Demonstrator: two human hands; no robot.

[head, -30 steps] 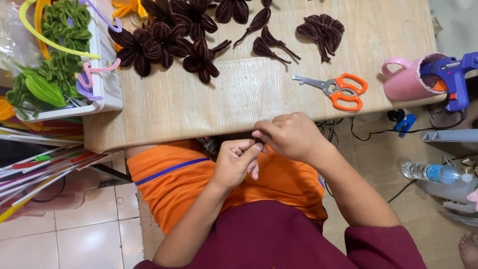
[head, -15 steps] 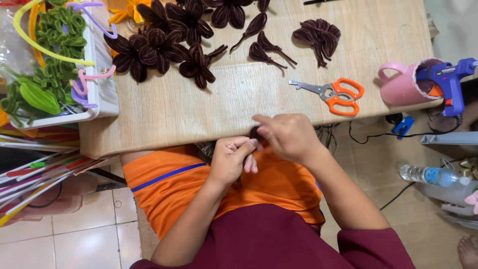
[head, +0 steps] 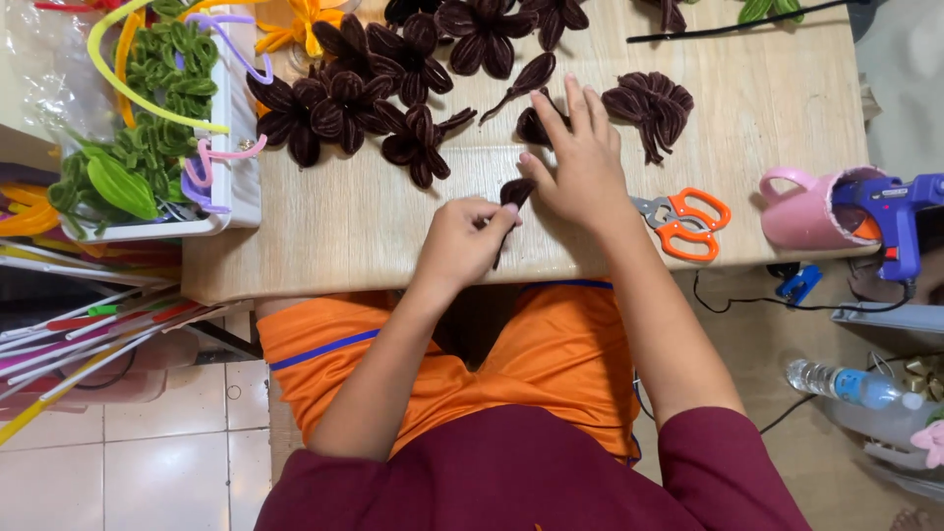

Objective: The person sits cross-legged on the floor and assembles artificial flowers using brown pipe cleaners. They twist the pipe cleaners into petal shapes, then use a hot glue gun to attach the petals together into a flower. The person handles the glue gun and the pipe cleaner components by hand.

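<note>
My left hand (head: pixel 464 239) pinches the stem of a dark brown pipe-cleaner petal (head: pixel 515 193) over the wooden table (head: pixel 374 226). My right hand (head: pixel 580 162) rests beside it with fingers spread, touching the petal's top and another brown petal (head: pixel 532 128). Several finished brown pipe-cleaner flowers (head: pixel 364 98) lie just beyond both hands, and a bunch of brown petals (head: pixel 653 106) sits to the right of my right hand.
Orange scissors (head: pixel 685 220) lie right of my right hand. A pink cup (head: pixel 811 206) holds a blue glue gun (head: pixel 890 221) at the table's right edge. A white tray (head: pixel 231 192) with green pipe-cleaner leaves stands at left. Coloured pipe cleaners stick out below it. A water bottle (head: pixel 846 385) lies on the floor.
Both hands rose from my lap near the table's front edge onto the tabletop. My right hand opened flat beside the petal; my left hand kept hold of it.
</note>
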